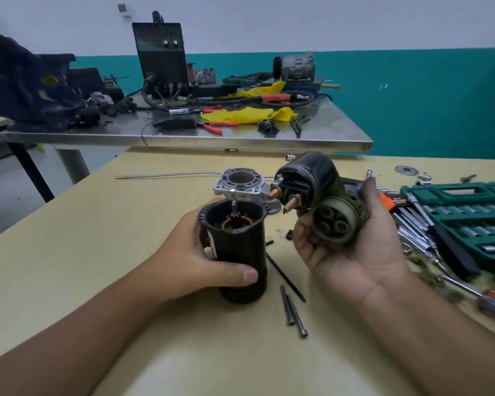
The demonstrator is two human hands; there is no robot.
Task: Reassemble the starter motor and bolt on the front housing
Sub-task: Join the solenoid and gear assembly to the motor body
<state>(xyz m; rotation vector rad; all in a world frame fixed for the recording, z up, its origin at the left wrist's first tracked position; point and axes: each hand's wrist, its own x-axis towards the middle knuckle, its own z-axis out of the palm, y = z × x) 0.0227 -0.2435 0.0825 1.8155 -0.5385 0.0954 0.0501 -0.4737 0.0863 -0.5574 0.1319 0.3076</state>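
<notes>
Starter motor in pieces at a workshop table: my left hand (200,252) wraps the black motor body (236,250), fingers closed round its side and thumb pressed across the front, holding it upright on the yellow tabletop (97,252). Copper windings (236,221) and a thin shaft show inside its open top. My right hand (352,247), palm up and clear of the table, cradles the gear end (336,221) with the black cylinder-shaped solenoid (306,181) joined above it; three small gears face me, and two copper studs point toward the motor body. The two halves sit near each other but apart. Just beyond my left hand stands the silver front housing (242,185), open side up. Between and below my hands lie two long bolts (293,312) and a thin black rod (285,277). To the right of my right hand, a green socket set (466,212) lies open beside loose drivers. A steel bench (212,135) cluttered with tools stands farther back.
</notes>
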